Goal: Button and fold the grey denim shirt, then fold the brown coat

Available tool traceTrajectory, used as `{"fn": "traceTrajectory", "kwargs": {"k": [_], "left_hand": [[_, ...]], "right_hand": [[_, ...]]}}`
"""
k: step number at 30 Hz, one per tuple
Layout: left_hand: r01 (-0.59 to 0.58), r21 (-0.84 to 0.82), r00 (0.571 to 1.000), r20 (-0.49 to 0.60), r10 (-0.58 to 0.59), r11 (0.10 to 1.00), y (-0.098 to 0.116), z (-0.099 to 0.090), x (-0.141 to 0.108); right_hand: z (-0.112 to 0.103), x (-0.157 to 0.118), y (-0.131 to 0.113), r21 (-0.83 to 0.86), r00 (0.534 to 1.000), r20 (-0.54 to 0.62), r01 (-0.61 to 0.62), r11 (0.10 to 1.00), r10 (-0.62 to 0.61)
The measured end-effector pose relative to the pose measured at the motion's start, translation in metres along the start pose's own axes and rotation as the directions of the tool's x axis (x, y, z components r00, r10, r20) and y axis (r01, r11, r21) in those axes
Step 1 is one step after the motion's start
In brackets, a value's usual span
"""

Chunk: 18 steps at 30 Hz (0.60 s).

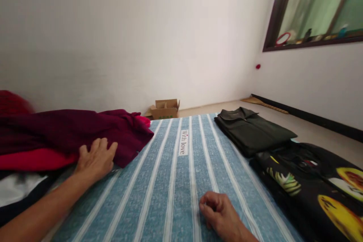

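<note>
My left hand (96,160) lies on the edge of a maroon garment (66,128) in the pile at the left, its fingers spread on the cloth. Below the maroon garment, bright red cloth (36,159) shows, along with white and dark fabric (21,189). My right hand (218,211) is near the front of a blue sheet with white stripes (159,166), curled into a loose fist with nothing visible in it. To its right are a folded dark green collared shirt (252,130) and folded black clothing with a yellow fruit print (306,185).
A printed "With love" label (183,142) marks the striped sheet. Beyond the far edge, an open cardboard box (165,109) stands by the white wall. A broom-like object (263,104) lies on the floor at the right, beneath a dark-framed window (314,11).
</note>
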<state>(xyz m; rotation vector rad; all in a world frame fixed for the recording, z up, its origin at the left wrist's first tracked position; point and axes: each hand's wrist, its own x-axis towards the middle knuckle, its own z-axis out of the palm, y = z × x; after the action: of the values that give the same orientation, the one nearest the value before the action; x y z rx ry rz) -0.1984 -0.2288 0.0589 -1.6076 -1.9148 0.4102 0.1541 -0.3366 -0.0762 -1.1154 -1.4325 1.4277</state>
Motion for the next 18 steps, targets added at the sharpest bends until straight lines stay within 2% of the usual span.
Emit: {"fn": "traceTrajectory", "kwargs": {"k": [2, 3, 4, 5, 6, 7, 9, 13, 15, 18], "left_hand": [[-0.064, -0.153, 0.998, -0.037, 0.059, 0.986, 0.029, -0.013, 0.001], [-0.104, -0.325, 0.995, -0.034, 0.098, 0.940, 0.047, -0.023, 0.002], [-0.134, -0.530, 0.989, -0.023, 0.143, 0.838, 0.069, -0.036, 0.002], [-0.125, -0.761, 0.980, 0.008, 0.201, 0.637, 0.093, -0.051, 0.003], [-0.030, -0.933, 0.966, 0.064, 0.249, 0.358, 0.119, -0.067, 0.003], [0.004, -0.968, 0.949, 0.083, 0.303, 0.251, 0.147, -0.084, 0.004], [0.064, -0.992, 0.913, 0.104, 0.394, 0.113, 0.206, -0.118, 0.006], [0.297, -0.942, 0.842, 0.180, 0.509, -0.158, 0.313, -0.177, 0.019], [0.405, -0.882, 0.824, 0.238, 0.514, -0.240, 0.349, -0.199, 0.032], [0.529, -0.790, 0.799, 0.342, 0.495, -0.308, 0.381, -0.220, 0.051]], "right_hand": [[0.002, 0.004, -0.001, -0.010, 1.000, -0.026, 0.015, 1.000, -0.016], [0.003, 0.005, 0.000, -0.023, 0.999, -0.038, 0.028, 0.999, -0.029], [0.003, 0.007, 0.000, -0.038, 0.998, -0.049, 0.039, 0.998, -0.041], [0.004, 0.008, 0.002, -0.054, 0.997, -0.059, 0.047, 0.997, -0.050], [0.004, 0.009, 0.003, -0.068, 0.996, -0.067, 0.051, 0.996, -0.055], [0.005, 0.011, 0.004, -0.080, 0.996, -0.071, 0.050, 0.996, -0.055], [0.005, 0.013, 0.006, -0.097, 0.996, -0.073, 0.045, 0.994, -0.052], [0.006, 0.014, 0.008, -0.095, 0.996, -0.054, 0.064, 0.993, -0.069], [0.005, 0.012, 0.008, -0.082, 0.996, -0.035, 0.078, 0.994, -0.081], [0.000, 0.011, 0.011, -0.109, 0.997, -0.008, 0.074, 0.991, -0.075]]}}
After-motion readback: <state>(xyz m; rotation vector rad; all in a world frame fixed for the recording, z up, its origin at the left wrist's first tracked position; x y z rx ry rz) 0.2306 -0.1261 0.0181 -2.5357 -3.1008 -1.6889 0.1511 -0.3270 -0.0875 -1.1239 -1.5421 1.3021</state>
